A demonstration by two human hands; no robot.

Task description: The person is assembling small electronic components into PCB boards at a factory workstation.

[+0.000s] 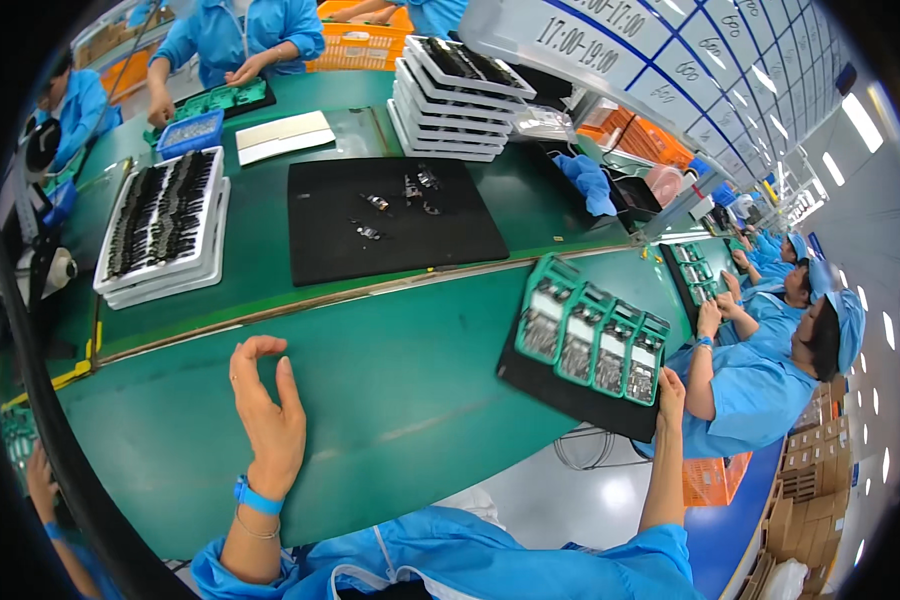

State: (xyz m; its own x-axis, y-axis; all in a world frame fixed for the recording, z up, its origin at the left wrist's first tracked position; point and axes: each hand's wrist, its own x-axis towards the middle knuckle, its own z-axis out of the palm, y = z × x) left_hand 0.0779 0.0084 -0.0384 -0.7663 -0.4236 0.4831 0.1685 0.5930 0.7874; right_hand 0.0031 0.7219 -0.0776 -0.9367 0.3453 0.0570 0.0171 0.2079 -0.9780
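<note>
My left hand [270,415] hovers over or rests on the green bench with its fingers curved and the thumb apart, holding nothing. A blue band and a thin bracelet circle that wrist. At the right, my right hand [672,402] grips the near right corner of a flat black board [578,403]. Several green trays [553,270] lie side by side on this board, filled with small metallic parts and white strips. The board sits tilted across the bench, its near corner jutting past the front edge. The fingers under the board are hidden.
Beyond the strip lies a black mat [400,235] with several small parts. White trays of black parts [220,200] stand left, a taller white tray stack [450,145] behind. Blue cloth [585,183] lies in a black bin. Co-workers [750,380] sit close at right; others work opposite.
</note>
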